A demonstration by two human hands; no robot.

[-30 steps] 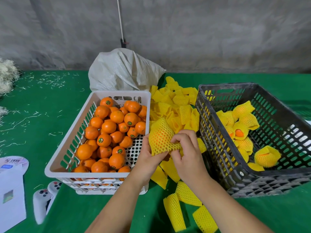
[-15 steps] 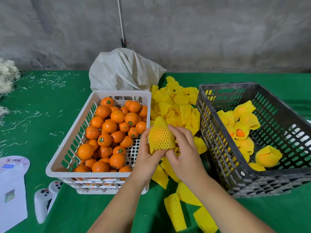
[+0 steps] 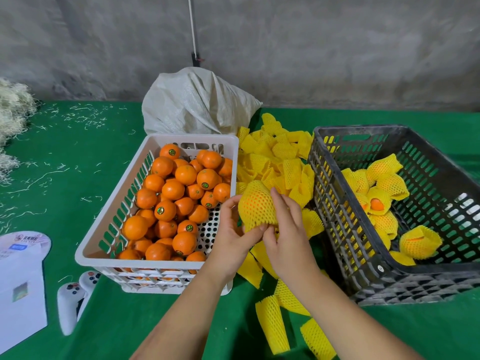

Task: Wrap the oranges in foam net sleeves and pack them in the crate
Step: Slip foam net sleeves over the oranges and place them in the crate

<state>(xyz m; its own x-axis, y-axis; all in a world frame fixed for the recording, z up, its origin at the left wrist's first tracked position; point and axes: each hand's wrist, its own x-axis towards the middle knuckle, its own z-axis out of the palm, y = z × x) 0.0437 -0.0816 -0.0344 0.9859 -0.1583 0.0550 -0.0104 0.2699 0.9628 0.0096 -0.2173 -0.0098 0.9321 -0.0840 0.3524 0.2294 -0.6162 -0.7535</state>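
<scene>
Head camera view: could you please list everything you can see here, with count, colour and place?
white crate: one, white, centre-left on the table
bare oranges: dozens, orange, heaped in the white crate
black crate: one, black, right
wrapped oranges: several, yellow-netted, in the black crate
loose foam net sleeves: many, yellow, between the crates and on to the near edge
sleeved orange: one, yellow net over orange, held between the crates
sack: one, off-white, behind the white crate
game controller: one, white, near left
paper items: white, far left edge
pale shreds: off-white pile, far left
table cover: green
left hand: grips the sleeved orange from the left
right hand: grips it from the right, fingers over the net
</scene>
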